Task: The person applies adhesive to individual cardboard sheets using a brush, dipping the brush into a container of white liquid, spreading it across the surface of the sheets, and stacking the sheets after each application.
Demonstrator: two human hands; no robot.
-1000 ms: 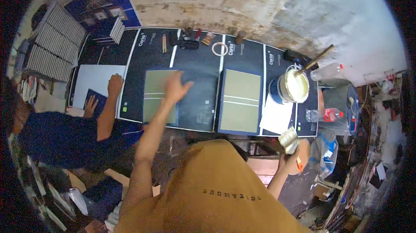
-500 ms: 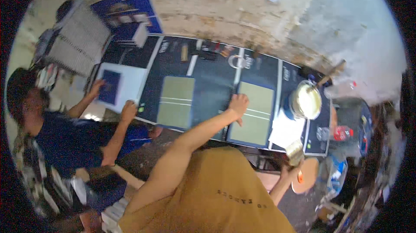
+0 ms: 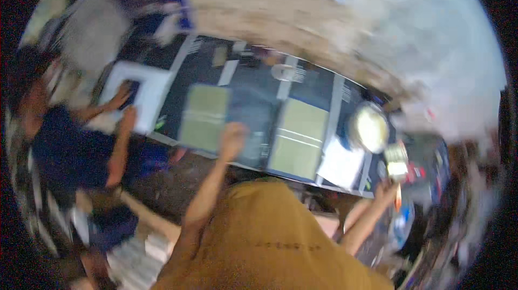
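My left hand point(image 3: 233, 140) is over the dark mat near the right edge of the left book cover point(image 3: 204, 117); motion smears its fingers. That cover is a greenish-grey board with dark blue edges and pale lines across it. A similar right book cover point(image 3: 298, 140) lies between my two hands. In my right hand point(image 3: 386, 190) is a wide flat brush point(image 3: 396, 160) with pale bristles, held bristles up beside the table's right end. The bucket point(image 3: 372, 128) of creamy white paste stands close by, behind the brush. White paper point(image 3: 341, 163) lies in front of the bucket.
At the left a co-worker point(image 3: 75, 133) in dark clothes has both hands at a dark blue piece on a white sheet point(image 3: 148, 93). Small tools and a tape roll point(image 3: 282, 72) lie along the table's back edge. A stool point(image 3: 426, 149) stands at the right.
My left hand has left the right book cover and moved left, beside the left one. My right hand has lifted the brush up and to the right. The whole view has shifted.
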